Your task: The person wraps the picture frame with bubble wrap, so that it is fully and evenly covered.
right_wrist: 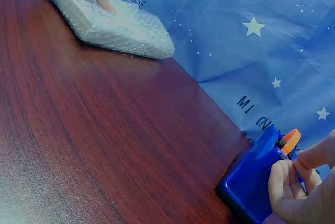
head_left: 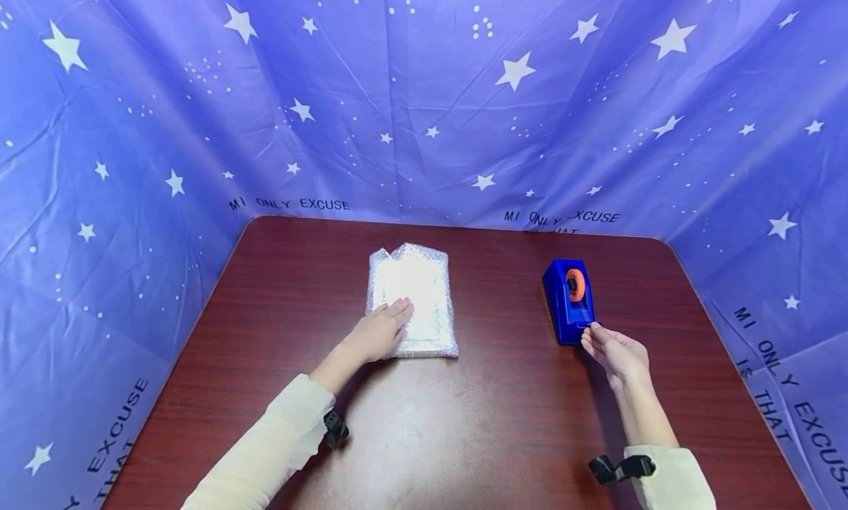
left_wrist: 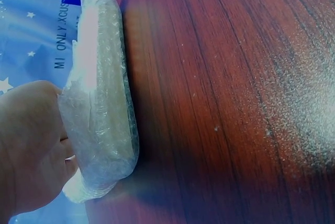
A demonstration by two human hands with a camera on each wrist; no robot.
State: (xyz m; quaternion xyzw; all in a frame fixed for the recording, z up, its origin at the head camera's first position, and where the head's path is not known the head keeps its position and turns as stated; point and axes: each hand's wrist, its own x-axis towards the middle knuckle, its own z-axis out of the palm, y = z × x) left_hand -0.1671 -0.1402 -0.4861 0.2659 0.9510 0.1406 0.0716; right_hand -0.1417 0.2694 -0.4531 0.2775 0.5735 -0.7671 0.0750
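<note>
A flat package in bubble wrap (head_left: 424, 289) lies near the middle of the table, and its contents look pale through the wrap. My left hand (head_left: 380, 332) rests on its left part with fairly straight fingers; in the left wrist view the package (left_wrist: 102, 103) stands beside that hand (left_wrist: 31, 145). To the right is a blue tape dispenser (head_left: 563, 304) with an orange-cored roll (head_left: 576, 285). At the dispenser's near end, my right hand (head_left: 619, 355) pinches the end of the tape between thumb and forefinger. The tape itself is too clear to make out well.
Dark red wooden table (head_left: 298, 274) with rounded far corners. A blue star-patterned curtain (head_left: 397, 90) hangs close around its back and sides. Black straps with small devices (head_left: 623, 469) sit at both wrists.
</note>
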